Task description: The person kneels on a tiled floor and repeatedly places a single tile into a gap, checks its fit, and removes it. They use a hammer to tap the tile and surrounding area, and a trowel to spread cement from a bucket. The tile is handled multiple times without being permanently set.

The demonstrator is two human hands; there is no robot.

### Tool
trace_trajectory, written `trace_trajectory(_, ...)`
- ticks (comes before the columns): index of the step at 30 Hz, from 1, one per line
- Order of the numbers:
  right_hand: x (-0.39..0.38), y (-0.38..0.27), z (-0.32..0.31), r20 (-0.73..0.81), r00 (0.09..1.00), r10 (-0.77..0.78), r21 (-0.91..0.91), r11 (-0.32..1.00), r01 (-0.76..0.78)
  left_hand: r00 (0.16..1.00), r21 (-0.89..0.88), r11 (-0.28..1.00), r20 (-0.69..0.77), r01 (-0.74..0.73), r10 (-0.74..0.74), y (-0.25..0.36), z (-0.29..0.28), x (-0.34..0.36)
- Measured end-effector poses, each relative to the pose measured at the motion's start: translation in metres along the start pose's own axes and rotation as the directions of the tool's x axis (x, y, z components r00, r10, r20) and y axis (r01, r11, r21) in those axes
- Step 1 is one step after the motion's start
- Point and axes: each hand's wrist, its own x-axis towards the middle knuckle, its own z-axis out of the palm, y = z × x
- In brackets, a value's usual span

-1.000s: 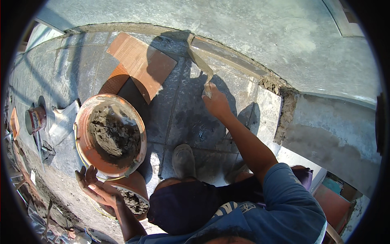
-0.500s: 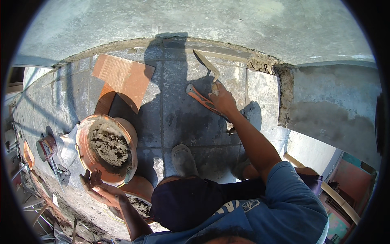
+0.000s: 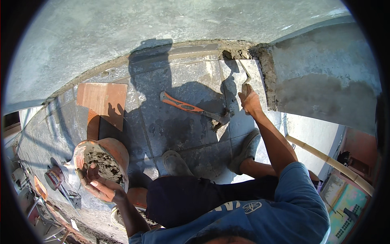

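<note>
My right hand (image 3: 251, 101) grips a trowel (image 3: 246, 77) by its handle, the narrow-looking blade pointing away over the pale floor tile by the right corner. My left hand (image 3: 101, 185) is raised at the near side of an orange bucket (image 3: 122, 152), its fingers apart and partly curled, with nothing seen in them. Grey mortar (image 3: 106, 164) lies inside the bucket. A hammer (image 3: 183, 105) with an orange and grey handle rests on the dark tiles, left of my right hand. Its head (image 3: 222, 118) touches a lump of mortar.
Reddish-brown tiles (image 3: 103, 99) lie beyond the bucket. A rough mortar gap (image 3: 266, 67) runs beside the low grey wall (image 3: 321, 77). Another mortar container (image 3: 117, 217) sits near my left forearm. A can (image 3: 55, 177) stands at left; a bamboo pole (image 3: 329, 160) lies at right.
My right hand has moved the trowel rightward, away from the hammer to the corner. My left hand has curled its fingers more, over the bucket's near rim. The view has shifted to the right.
</note>
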Motion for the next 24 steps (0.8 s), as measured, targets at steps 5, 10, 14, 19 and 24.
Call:
trace_trajectory(5, -0.030, -0.049, 0.009, 0.234, 0.972, 0.021, 0.026, 0.999, -0.027, 0.997, 0.062, 0.997, 0.069, -0.041, 0.037, 0.014, 0.014, 0.003)
trace_trajectory(10, -0.038, -0.094, 0.062, 0.241, 0.947, -0.211, 0.230, 0.961, 0.155, 0.995, 0.077, 0.996, 0.094, -0.052, 0.045, 0.023, 0.036, -0.008)
trace_trajectory(14, -0.034, -0.098, 0.087, 0.245, 0.949, -0.201, 0.271, 0.953, 0.132, 0.998, 0.140, 0.990, 0.060, -0.025, 0.017, 0.033, 0.036, -0.013)
trace_trajectory(19, -0.023, -0.053, 0.071, 0.108, 0.992, 0.065, 0.282, 0.955, -0.093, 0.999, 0.202, 0.979, 0.040, -0.005, -0.003, 0.039, 0.027, -0.020)
trace_trajectory(24, -0.012, -0.011, 0.042, -0.011, 0.983, 0.181, 0.304, 0.938, -0.169, 0.999, 0.158, 0.987, 0.012, 0.035, -0.037, 0.020, 0.041, -0.032)
